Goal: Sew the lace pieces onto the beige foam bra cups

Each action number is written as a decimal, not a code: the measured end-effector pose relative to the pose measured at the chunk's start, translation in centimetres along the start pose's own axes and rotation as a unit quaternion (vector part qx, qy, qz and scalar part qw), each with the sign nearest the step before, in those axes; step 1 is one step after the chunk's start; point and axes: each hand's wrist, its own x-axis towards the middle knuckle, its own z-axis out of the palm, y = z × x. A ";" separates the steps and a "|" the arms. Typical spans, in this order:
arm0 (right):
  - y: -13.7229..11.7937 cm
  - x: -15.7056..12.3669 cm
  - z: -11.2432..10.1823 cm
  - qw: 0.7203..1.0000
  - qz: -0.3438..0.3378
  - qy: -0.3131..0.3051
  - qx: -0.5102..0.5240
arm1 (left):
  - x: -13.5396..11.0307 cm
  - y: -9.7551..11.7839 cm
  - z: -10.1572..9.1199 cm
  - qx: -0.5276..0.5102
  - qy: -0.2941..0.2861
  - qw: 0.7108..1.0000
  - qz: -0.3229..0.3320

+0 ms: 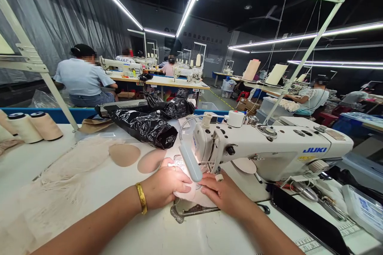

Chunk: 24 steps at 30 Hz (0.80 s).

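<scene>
A pale pink piece of fabric (pixel 186 195) lies under the needle area of the white sewing machine (pixel 281 143). My left hand (pixel 167 183), with a gold bangle at the wrist, is closed on the fabric's left side, thumb on top. My right hand (pixel 223 191) rests on its right side with the fingers stretched out flat near the presser foot. A grey lamp head (pixel 190 163) on a bendy neck shines on the fabric and hides part of it. Two beige oval pads (pixel 124 154) lie left of the machine.
Thin cream fabric (pixel 74 167) spreads over the table's left side, by thread cones (pixel 44 126). Black plastic bags (pixel 143 127) lie behind. A dark phone (pixel 308 219), metal tools and a clear plastic box (pixel 363 211) sit at right. Other people work at machines beyond.
</scene>
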 end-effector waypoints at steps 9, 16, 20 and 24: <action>-0.1 -0.1 0.1 0.994 0.001 -0.014 -0.108 | 0.1 -1.1 0.3 -0.018 0.013 1.000 -0.005; -0.6 -0.1 -0.1 0.995 0.018 -0.015 -0.092 | 0.3 -1.2 1.0 -0.001 0.063 0.998 0.011; -0.5 -0.3 -0.4 0.997 0.001 -0.011 -0.078 | 0.2 -1.0 1.1 -0.001 0.058 0.998 0.009; -0.2 -0.5 -0.5 0.998 -0.016 0.038 -0.043 | 0.2 -0.9 1.1 0.002 0.062 0.998 0.003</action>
